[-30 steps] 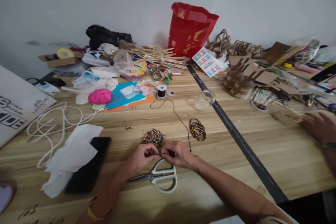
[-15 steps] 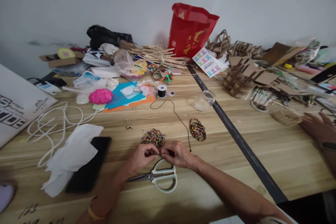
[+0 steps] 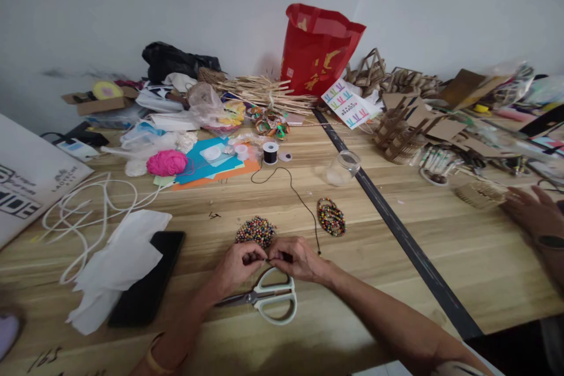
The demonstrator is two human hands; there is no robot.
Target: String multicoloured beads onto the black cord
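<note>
My left hand and my right hand meet fingertip to fingertip. Each is closed in a pinch, and whatever lies between the fingers is too small to make out. Just beyond them is a pile of multicoloured beads, partly covered by my fingers. Scissors with pale handles lie beneath my hands, blades pointing left. To the right of the pile rest several beaded bracelets. A black cord runs from a spool to a knotted end beside my right wrist.
Left of me, a white paper partly covers a black phone near a coiled white cable. A clear jar stands by the dark strip. Another person's hand is beside a woven piece at right.
My hands keep nearly the same pinch at the same place. The view has shifted slightly, and the other person's hand at right has moved a little.
</note>
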